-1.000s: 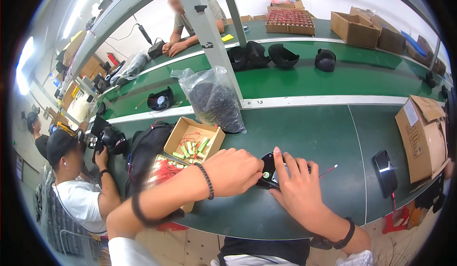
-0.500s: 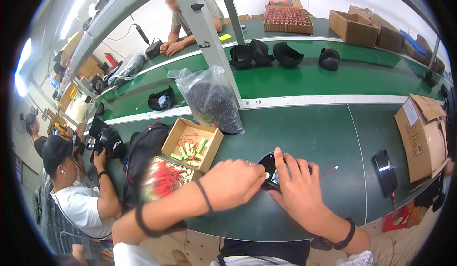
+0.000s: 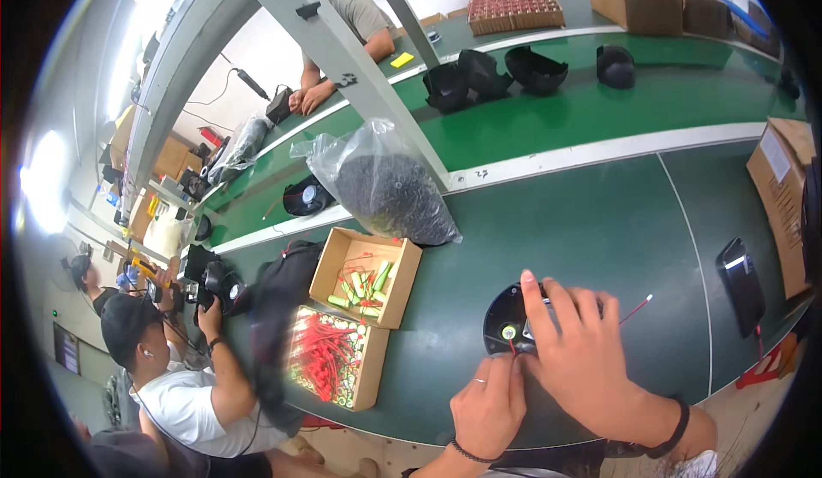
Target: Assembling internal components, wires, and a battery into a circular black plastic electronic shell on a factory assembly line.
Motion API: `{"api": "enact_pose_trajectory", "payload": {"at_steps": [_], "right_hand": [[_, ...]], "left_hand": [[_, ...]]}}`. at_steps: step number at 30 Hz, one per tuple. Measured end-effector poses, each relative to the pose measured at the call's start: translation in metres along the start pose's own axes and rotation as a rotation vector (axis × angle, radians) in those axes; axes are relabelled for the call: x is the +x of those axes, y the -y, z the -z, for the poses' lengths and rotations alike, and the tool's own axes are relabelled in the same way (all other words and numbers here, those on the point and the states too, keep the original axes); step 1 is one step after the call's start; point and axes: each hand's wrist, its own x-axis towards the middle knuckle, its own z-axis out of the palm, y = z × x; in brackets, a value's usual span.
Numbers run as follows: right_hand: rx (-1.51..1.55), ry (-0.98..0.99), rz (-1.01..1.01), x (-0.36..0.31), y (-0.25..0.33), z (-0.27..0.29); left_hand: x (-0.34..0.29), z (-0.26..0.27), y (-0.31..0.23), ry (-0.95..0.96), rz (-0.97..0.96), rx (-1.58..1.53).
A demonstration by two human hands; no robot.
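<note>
A round black plastic shell (image 3: 495,308) lies on the green bench in front of me. Inside it are a green-wrapped battery cell (image 3: 509,332) standing on end and part of a silvery speaker, mostly hidden by my fingers. My right hand (image 3: 586,350) spans the shell from the right, its fingers over the top and its thumb low near the front edge. At the near edge, my left hand (image 3: 488,403) pinches a thin red wire (image 3: 514,348) beside the cell. Another red-and-black lead (image 3: 635,309) with a white plug sticks out to the right.
Left of the shell stand a box of green cells (image 3: 409,294) and a box of red-wired cells (image 3: 370,375). A clear bag of black parts (image 3: 390,191) sits behind. A phone (image 3: 741,285) and a carton (image 3: 783,195) lie right. Black shells (image 3: 535,69) line the far belt. A co-worker (image 3: 184,375) sits left.
My left hand has swung from the shell's left side to its near edge, with its forearm now below. The view has shifted and tilted. The right hand stays over the shell.
</note>
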Motion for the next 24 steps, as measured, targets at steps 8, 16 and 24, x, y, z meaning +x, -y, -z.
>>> {"api": "enact_pose_trajectory", "payload": {"at_steps": [8,16,24], "right_hand": [[0.163,0.076,-0.069,-0.005,-0.009,0.002],[0.278,0.133,-0.116,-0.006,-0.015,0.004],[0.216,0.082,-0.078,-0.004,-0.016,-0.003]], "left_hand": [[0.0,-0.006,-0.006,0.047,0.173,-0.236],[0.005,-0.006,-0.01,0.075,0.38,-0.537],[0.023,0.007,-0.013,0.071,0.082,-0.088]]}}
